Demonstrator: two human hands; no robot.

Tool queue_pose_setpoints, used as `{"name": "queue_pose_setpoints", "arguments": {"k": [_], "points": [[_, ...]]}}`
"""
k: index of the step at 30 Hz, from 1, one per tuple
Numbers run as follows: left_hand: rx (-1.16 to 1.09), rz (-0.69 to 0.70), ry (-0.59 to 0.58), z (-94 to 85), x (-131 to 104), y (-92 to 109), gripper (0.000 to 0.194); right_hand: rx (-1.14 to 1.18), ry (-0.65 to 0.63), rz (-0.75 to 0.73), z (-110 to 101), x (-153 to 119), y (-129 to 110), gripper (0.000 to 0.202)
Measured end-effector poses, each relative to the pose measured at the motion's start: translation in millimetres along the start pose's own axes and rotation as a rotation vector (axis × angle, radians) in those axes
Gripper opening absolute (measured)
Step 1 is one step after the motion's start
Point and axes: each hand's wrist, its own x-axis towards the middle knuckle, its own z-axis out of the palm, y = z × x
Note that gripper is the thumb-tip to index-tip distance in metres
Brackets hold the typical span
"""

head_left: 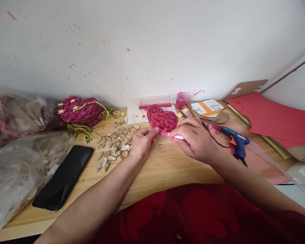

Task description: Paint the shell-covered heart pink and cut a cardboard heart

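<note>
My left hand [142, 141] pinches the lower edge of a red piece [159, 118] covered with magenta-painted peanut shells, which is held up off the wooden table. My right hand [193, 137] is closed round a white and pink marker-like pen [176, 136]. The pen's pink end meets the piece's lower edge, beside my left fingertips. A dark pointed tool [184, 114] shows just behind my right fingers; whether they hold it too, I cannot tell. Plain peanut shells [114, 144] are spread on the table left of my left hand.
A black phone [63, 178] and plastic bags [12, 176] lie at the left. Behind the shells sits a stack of magenta pieces [81, 110] with yellow cords. A stained cup [182, 100] stands by the wall. At the right are a blue glue gun [237, 142] and red sheets [282, 115].
</note>
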Motion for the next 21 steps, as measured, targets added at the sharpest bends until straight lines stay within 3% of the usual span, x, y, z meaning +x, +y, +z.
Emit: {"name": "queue_pose_setpoints", "arguments": {"k": [16, 21], "points": [[-0.065, -0.028, 0.008, -0.5, 3.0, -0.1, 0.039, -0.056, -0.015, -0.047, -0.3, -1.7, -0.6, 0.009], [-0.192, -0.113, 0.03, 0.0, 2.7, 6.4, 0.042, -0.042, 0.064, -0.05, -1.0, -3.2, -0.5, 0.006]]}}
